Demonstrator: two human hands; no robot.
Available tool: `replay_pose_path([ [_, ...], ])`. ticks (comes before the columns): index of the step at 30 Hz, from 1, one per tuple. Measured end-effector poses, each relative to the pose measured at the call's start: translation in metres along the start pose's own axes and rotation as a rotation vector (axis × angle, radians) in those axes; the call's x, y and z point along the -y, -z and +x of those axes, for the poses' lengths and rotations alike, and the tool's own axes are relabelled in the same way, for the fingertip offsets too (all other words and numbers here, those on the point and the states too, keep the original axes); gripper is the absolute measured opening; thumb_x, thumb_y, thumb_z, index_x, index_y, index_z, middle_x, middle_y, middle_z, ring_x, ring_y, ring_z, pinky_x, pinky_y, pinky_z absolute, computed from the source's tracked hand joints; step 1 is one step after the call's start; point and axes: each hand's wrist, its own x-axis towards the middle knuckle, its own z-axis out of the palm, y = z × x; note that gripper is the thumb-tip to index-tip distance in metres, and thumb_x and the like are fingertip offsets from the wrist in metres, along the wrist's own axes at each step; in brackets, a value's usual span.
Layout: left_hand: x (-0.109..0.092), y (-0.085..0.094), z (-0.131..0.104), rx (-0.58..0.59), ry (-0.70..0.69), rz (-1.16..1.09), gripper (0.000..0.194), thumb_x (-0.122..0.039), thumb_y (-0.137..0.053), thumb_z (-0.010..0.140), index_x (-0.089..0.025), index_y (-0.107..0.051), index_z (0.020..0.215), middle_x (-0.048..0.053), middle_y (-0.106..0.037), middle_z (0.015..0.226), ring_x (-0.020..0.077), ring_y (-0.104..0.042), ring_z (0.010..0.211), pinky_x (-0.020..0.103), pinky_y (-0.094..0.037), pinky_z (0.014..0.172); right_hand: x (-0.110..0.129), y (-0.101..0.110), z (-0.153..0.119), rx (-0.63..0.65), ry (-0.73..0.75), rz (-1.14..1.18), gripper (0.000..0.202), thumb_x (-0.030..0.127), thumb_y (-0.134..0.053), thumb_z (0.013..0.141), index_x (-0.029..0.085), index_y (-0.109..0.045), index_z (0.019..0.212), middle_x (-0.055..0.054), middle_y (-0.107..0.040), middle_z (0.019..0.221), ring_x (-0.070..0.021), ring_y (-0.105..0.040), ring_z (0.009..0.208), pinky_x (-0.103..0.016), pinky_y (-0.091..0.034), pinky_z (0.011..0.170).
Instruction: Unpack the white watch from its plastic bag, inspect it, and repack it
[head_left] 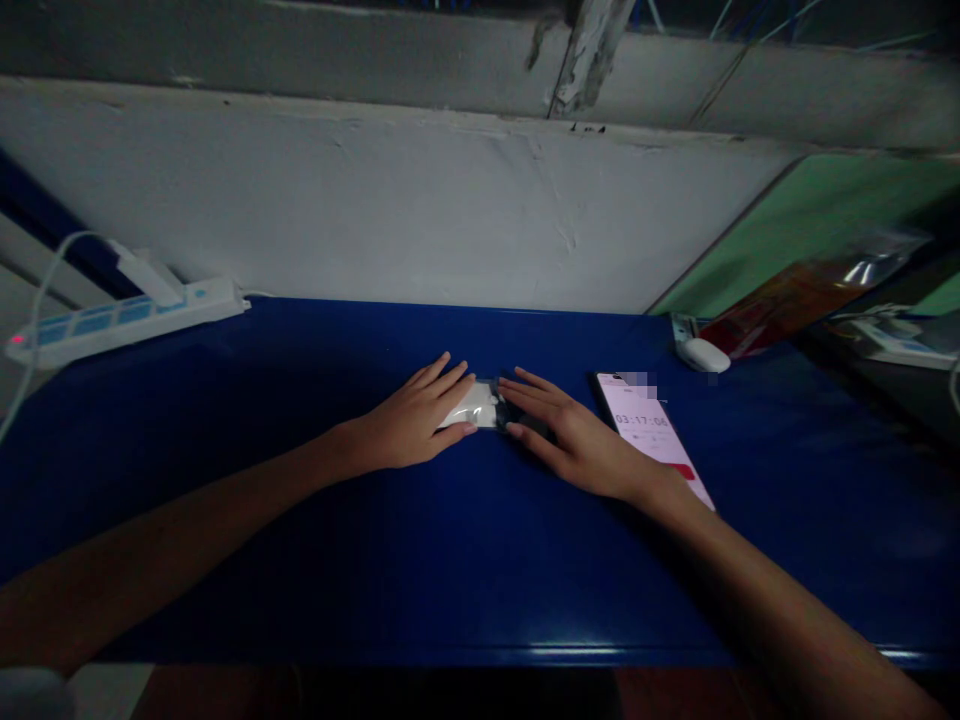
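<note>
A small flat packet [480, 404], white on the left and dark on the right with a shiny clear surface, lies on the blue table [450, 560]. My left hand [416, 415] rests on its left end, fingers stretched out flat. Over the dark right end lies my right hand [566, 430], its fingers also extended. Both hands cover parts of the packet, so its ends are hidden and what it contains cannot be made out. Just right of my right hand is a phone [649, 425] with a lit timer screen, partly behind my wrist.
A white power strip [135, 318] with a plugged-in charger and cable sits at the back left. At the back right are a white rounded mouse-like object [703, 354], a clear-and-red plastic package [795, 295] and a green board [757, 230]. A white wall [420, 210] bounds the table's far edge.
</note>
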Motion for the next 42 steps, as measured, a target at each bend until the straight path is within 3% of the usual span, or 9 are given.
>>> replay_pose_path([
  [8,-0.004,0.004,0.000,0.033,0.006,0.025,0.066,-0.047,-0.040,0.102,-0.003,-0.030,0.151,0.021,-0.028,0.158,0.0342,-0.016,0.150,0.049,-0.017,0.121,0.007,-0.011,-0.005,0.134,-0.048,-0.117,0.074,0.049,-0.046,0.099,0.000,-0.031,0.152,-0.021,-0.031,0.157,-0.0336,-0.006,0.150,-0.055,-0.024,0.120],
  [12,-0.002,0.003,0.000,0.026,0.002,0.011,0.064,-0.049,-0.038,0.103,-0.006,-0.031,0.151,0.019,-0.029,0.159,0.0329,-0.017,0.150,0.050,-0.017,0.121,0.010,-0.015,-0.006,0.142,-0.064,-0.138,0.084,0.057,-0.044,0.097,-0.003,-0.024,0.153,-0.024,-0.024,0.159,-0.0346,-0.003,0.150,-0.057,-0.025,0.119],
  [18,0.001,0.002,0.001,0.012,-0.010,-0.012,0.063,-0.050,-0.034,0.104,-0.009,-0.032,0.151,0.019,-0.030,0.158,0.0315,-0.018,0.150,0.050,-0.018,0.120,0.017,-0.015,-0.006,0.104,-0.082,-0.164,0.091,0.063,-0.046,0.093,-0.004,-0.027,0.152,-0.026,-0.025,0.158,-0.0378,0.001,0.149,-0.060,-0.024,0.117],
  [25,0.002,-0.003,0.001,-0.009,-0.008,-0.025,0.062,-0.051,-0.033,0.104,-0.010,-0.032,0.151,0.019,-0.030,0.158,0.0313,-0.018,0.150,0.051,-0.019,0.119,0.018,-0.019,-0.008,0.088,-0.054,-0.170,0.092,0.064,-0.047,0.092,0.003,-0.020,0.156,-0.023,-0.024,0.159,-0.0369,-0.004,0.149,-0.059,-0.026,0.117],
  [34,0.000,0.000,0.002,0.030,0.006,-0.007,0.062,-0.048,-0.037,0.103,-0.008,-0.032,0.151,0.020,-0.028,0.159,0.0328,-0.018,0.150,0.050,-0.018,0.120,0.019,-0.022,-0.007,0.132,-0.053,-0.163,0.103,0.069,-0.049,0.089,-0.006,-0.022,0.153,-0.030,-0.023,0.156,-0.0394,-0.013,0.148,-0.055,-0.028,0.117],
  [38,0.000,0.000,0.001,0.008,0.001,-0.024,0.060,-0.047,-0.038,0.103,-0.010,-0.032,0.150,0.019,-0.030,0.158,0.0323,-0.019,0.150,0.051,-0.020,0.119,0.018,-0.022,-0.005,0.078,-0.022,-0.134,0.096,0.065,-0.053,0.089,0.002,-0.022,0.155,-0.026,-0.028,0.157,-0.0364,-0.021,0.148,-0.054,-0.033,0.116],
  [42,-0.001,-0.001,0.000,-0.028,0.010,-0.052,0.062,-0.046,-0.042,0.101,-0.010,-0.032,0.151,0.018,-0.032,0.157,0.0315,-0.020,0.150,0.050,-0.021,0.119,0.017,-0.017,-0.001,0.054,-0.038,-0.140,0.079,0.060,-0.046,0.095,0.006,-0.033,0.152,-0.025,-0.039,0.153,-0.0354,-0.034,0.144,-0.058,-0.033,0.115],
])
